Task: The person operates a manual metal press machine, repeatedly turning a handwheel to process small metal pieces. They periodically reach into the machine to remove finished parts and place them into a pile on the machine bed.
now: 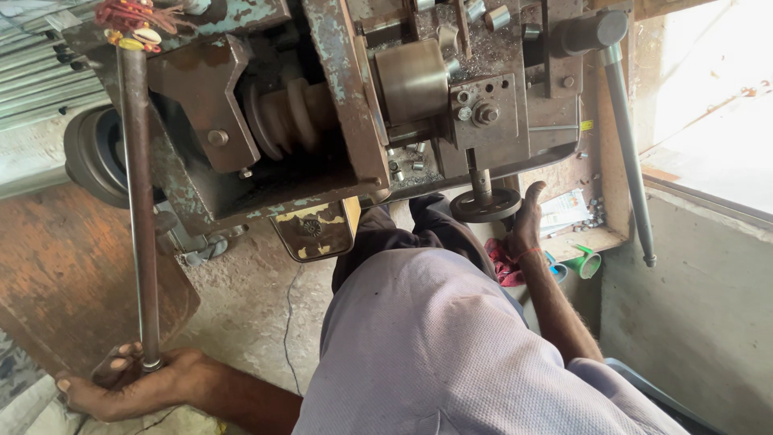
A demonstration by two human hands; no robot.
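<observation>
While the view looks down over the person's shirt [451, 354], the items lie as follows:

- Left hand [133, 385]: lower left, fingers curled round the bottom end of a rod [138, 209]; grip closed on it.
- Rod: long, dark, rusty-brown; runs nearly upright from the left hand to the top left corner, where red thread and small shells [129, 20] are tied about its upper end.
- Right hand [525, 225]: right of centre, fingers pointing up, just beside a handwheel [485, 205]; the thumb side seems to touch the rim, but whether it grips cannot be told. A red band sits at the wrist.
- Handwheel: small, dark, round, on a short shaft below the machine's front.
- Machine [338, 121]: old lathe-like unit with flaking blue-green paint; stepped pulley [290, 117] at centre, brass-coloured drum [412, 80] to its right, bolted block [483, 113] beyond.
- Small metal cylinders [407, 161]: scattered on the bed beneath the drum, more near the top edge.
- Lever [628, 153]: long grey bar, slanting down along the machine's right side, well apart from both hands.
- Red cloth [503, 266]: just below the right hand, against the trousers.
- Green funnel [586, 262]: right of the cloth, under the wooden shelf.
- Large pulley wheel [93, 153]: left of the machine, behind the rod.
- Floor [241, 298]: rough concrete, with a thin cable across it.
</observation>
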